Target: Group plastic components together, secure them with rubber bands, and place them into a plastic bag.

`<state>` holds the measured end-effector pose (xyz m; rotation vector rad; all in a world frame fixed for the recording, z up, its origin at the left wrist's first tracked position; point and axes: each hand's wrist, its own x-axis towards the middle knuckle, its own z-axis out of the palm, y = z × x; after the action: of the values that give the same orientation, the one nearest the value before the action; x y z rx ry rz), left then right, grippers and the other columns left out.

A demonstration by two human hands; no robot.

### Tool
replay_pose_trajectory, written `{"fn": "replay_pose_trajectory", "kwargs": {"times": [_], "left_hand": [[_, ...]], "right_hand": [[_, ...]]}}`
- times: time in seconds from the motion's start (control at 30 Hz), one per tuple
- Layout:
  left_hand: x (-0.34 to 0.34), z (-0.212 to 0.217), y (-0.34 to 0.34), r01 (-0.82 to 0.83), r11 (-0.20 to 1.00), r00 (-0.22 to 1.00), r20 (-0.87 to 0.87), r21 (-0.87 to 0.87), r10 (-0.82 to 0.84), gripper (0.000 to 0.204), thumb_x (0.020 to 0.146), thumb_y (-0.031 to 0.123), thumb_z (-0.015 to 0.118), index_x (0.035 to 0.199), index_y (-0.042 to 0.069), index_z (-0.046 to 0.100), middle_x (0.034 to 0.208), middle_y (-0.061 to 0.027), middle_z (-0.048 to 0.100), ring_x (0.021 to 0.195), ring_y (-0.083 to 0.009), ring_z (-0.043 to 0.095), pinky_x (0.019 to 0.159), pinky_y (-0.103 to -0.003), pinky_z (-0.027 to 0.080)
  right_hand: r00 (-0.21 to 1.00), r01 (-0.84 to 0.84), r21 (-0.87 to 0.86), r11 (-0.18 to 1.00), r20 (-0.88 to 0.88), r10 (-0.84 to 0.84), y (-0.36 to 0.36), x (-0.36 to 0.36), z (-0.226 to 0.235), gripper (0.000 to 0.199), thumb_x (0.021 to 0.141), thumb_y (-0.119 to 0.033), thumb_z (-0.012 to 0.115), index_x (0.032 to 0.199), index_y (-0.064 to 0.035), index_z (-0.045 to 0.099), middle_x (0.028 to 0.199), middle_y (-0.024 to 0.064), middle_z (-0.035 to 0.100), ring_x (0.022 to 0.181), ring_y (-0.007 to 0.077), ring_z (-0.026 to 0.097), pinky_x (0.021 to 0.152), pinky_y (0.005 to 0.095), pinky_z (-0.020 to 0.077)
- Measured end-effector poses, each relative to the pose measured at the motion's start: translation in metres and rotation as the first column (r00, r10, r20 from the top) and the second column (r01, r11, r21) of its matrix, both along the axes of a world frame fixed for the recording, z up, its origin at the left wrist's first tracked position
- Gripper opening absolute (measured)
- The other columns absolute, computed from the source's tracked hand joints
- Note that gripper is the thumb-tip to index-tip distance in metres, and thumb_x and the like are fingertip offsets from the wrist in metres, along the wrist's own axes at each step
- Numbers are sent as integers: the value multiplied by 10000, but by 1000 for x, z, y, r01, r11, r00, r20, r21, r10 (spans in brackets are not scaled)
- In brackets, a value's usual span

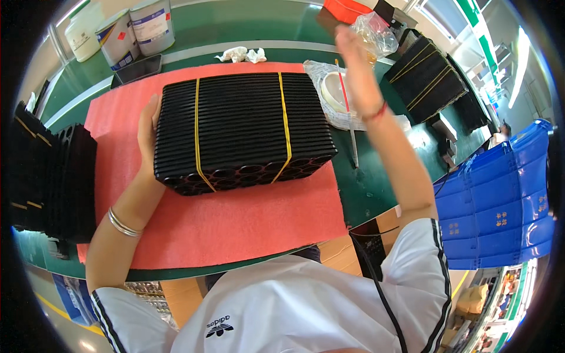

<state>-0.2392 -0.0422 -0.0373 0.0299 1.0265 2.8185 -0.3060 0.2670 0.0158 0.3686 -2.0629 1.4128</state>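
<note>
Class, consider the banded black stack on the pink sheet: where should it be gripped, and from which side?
Likely both short ends, left hand and right hand each from its own side: the black stack is long left to right, its yellow bands crossing inside those ends.

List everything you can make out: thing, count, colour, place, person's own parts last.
Table: 1, green, mid-view
Mat: 1, pink, on table
Banded stack: 1, black with yellow bands, on mat
Other stacks: several, black, left and right
Tubs: 3, whitish, upper left
Flat slab: 1, dark, near tubs
Tissue: 2 clumps, white, behind banded stack
Tape roll: 1, cream, right of banded stack
Stick: 1, red and white, by tape roll
Plastic bag: 1, clear, upper right
Crates: several, blue, right
Bin: 1, blue, lower left
Cardboard: count unclear, brown, below table
Shirt: 1, white with black stripes, bottom
Bangles: count unclear, silver, left forearm
Left grip: 1, bare, against banded stack's left side
Right grip: 1, bare, raised near tape roll
</note>
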Motion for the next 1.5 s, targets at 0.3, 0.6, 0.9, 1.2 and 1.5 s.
{"fn": "replay_pose_trajectory", "kwargs": {"times": [0.3, 0.6, 0.9, 1.2, 1.5], "left_hand": [[-8, -2, 11, 85, 996, 984, -157, 17, -82, 407, 904, 425, 428, 1024, 67, 580, 982, -53, 607, 910, -168, 572, 852, -308, 446], [-5, 4, 9, 28, 1000, 998, 62, -1, -28, 395, 914, 419, 422, 951, 67, 598, 901, -45, 616, 835, -154, 578, 807, -297, 468], [-1, 7, 15, -41, 998, 997, 68, -39, 44, 365, 908, 397, 446, 944, 72, 608, 905, -58, 633, 822, -171, 598, 793, -307, 489], [-6, 1, 12, 37, 999, 999, 5, -11, -37, 369, 908, 393, 444, 972, 66, 603, 932, -67, 632, 834, -176, 596, 801, -301, 484], [-28, 26, -14, -420, 767, 860, -482, -485, 167, 418, 914, 346, 423, 1172, 35, 534, 1136, -69, 559, 1046, -162, 507, 933, -309, 356]], "right_hand": [[802, 293, 884, 363, -21, -596, 231, -160, 24, 342, 833, -291, 483, 1090, -104, 610, 1094, 225, 588, 1040, 374, 552, 905, 421, 422], [681, 305, 936, 176, -86, -727, 209, -174, 20, 278, 817, -302, 519, 1006, -155, 660, 1060, 173, 616, 987, 356, 587, 861, 416, 461], [598, 598, 760, 256, -210, -774, 214, -166, 62, 272, 801, -386, 532, 954, -226, 690, 961, 115, 657, 915, 330, 619, 806, 423, 487], [778, 548, 524, 652, -32, -628, 223, -160, 95, 357, 698, -431, 687, 914, -148, 719, 869, 76, 692, 818, 200, 650, 775, 315, 482], [996, -59, 288, 956, 83, 36, 51, -31, 111, 230, 823, -201, 663, 936, -1, 676, 842, 20, 659, 749, 63, 581, 667, 199, 444]]}}
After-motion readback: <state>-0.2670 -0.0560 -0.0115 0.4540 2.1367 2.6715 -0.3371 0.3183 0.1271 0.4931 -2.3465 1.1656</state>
